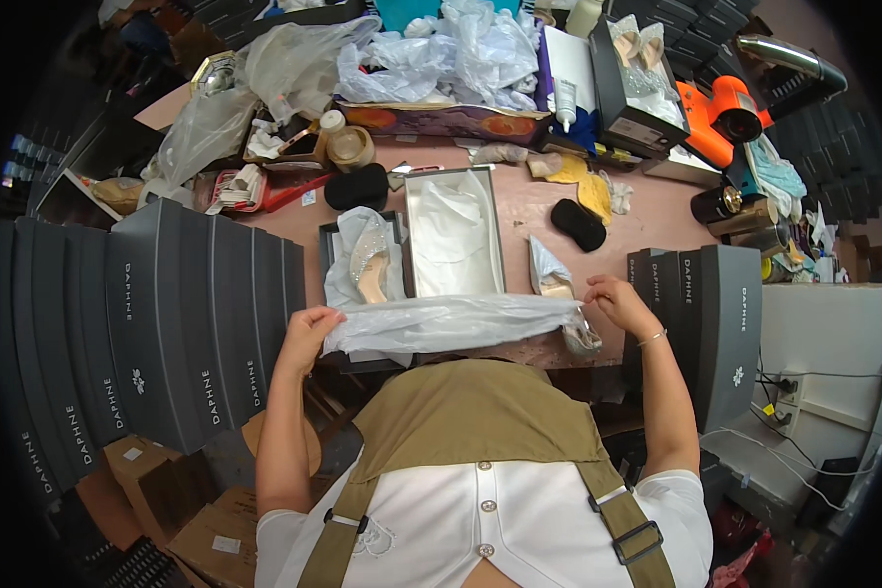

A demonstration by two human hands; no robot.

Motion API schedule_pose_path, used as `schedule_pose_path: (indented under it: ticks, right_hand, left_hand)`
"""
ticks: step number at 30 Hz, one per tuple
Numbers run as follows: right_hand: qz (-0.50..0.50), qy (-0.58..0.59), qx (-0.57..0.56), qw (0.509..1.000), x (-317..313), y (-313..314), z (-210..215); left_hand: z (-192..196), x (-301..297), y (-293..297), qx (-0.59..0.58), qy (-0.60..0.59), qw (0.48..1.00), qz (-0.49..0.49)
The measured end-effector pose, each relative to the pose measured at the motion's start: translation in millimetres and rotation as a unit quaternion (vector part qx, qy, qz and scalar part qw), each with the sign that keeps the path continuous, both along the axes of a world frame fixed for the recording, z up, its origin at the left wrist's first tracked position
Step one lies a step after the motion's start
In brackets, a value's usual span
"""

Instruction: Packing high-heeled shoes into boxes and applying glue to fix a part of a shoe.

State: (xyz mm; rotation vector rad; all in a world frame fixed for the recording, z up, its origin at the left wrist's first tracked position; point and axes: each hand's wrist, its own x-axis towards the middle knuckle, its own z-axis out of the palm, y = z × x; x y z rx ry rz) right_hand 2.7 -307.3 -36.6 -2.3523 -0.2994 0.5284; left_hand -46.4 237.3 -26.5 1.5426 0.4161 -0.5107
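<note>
White shirt (426, 514); tissue paper (451, 323) stretched between left hand (312, 331) and right hand (624, 302)

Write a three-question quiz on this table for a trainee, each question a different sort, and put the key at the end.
1. True or false: the left hand pinches one end of the tissue sheet.

2. Fill in the blank: a sparkly shoe lies in the dark box just to the ____ of the white-lined box.

3. What stands in rows at both sides of the table?

Key:
1. True.
2. Left.
3. Dark grey boxes.
</note>
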Motion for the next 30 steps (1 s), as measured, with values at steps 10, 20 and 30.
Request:
schedule_pose_path:
  ticks: [10,20,30]
  right_hand:
    - [0.194,0.04,0.13,0.972,60,181,29]
    - [0.138,0.13,0.205,0.96,34,198,24]
    - [0.065,-0.049,0.165,0.983,26,196,46]
  left_hand:
    - [55,28,-28,0.134,-0.167,0.963,-0.163]
    - [14,19,-26,-0.066,-0.068,0.992,0.079]
    - [-2,3,-53,-0.425,-0.036,0.868,0.253]
